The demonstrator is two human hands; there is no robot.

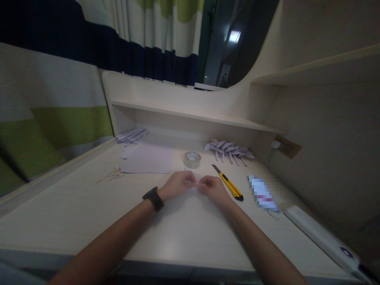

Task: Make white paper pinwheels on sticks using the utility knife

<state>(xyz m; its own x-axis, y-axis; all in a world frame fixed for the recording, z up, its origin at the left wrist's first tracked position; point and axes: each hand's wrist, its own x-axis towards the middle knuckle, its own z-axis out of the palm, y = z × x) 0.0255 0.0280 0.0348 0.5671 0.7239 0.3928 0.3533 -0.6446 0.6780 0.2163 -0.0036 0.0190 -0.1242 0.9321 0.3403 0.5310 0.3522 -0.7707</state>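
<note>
The pale, smooth table point(89, 213) carries 1 flat sheet of white paper point(148, 160), 1 row of folded paper pinwheels point(228, 149), 1 yellow box cutter point(230, 184) and 1 clear tape roll point(192, 159). The left hand point(177, 184) and right hand point(213, 188) meet on the table near the cutter, fingers pinched together on 1 small white paper piece point(192, 184).
</note>
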